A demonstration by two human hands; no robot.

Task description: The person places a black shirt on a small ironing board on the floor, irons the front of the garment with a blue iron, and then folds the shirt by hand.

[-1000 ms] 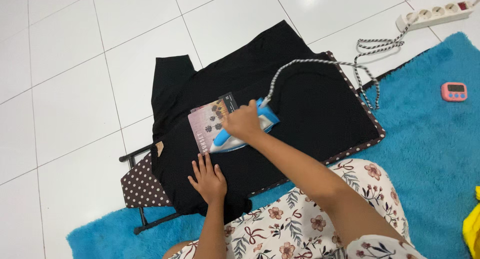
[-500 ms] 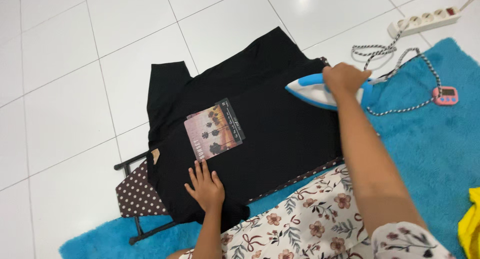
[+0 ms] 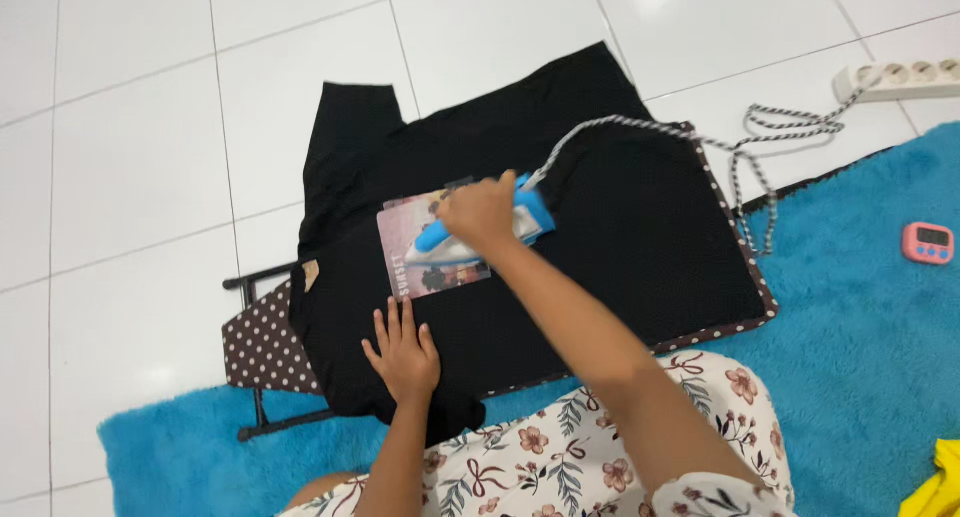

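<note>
Black cotton, a T-shirt (image 3: 560, 227), lies spread over a low ironing board (image 3: 262, 349) whose brown polka-dot cover shows at the near left end and along the near right edge. The right hand (image 3: 482, 213) is clamped around the handle of a blue and white iron (image 3: 470, 239), which sits flat on the printed picture patch (image 3: 415, 257) near the middle of the shirt, nose pointing toward the board's left end. The left hand (image 3: 402, 351) lies open, fingers spread, pressed flat on the cloth at the near edge of the board, just below the patch and apart from the iron.

Judging from this, the pressing stroke is under way, with the left hand pinning the fabric taut. A further pass would call for keeping the soleplate level and sliding it clear of the spread fingers, with slack left in the braided cord (image 3: 740, 147), which runs off the far right corner toward a white power strip (image 3: 900, 77) on the tiled floor (image 3: 120, 157). A pink timer (image 3: 928, 243) rests on the blue rug (image 3: 860, 317).
</note>
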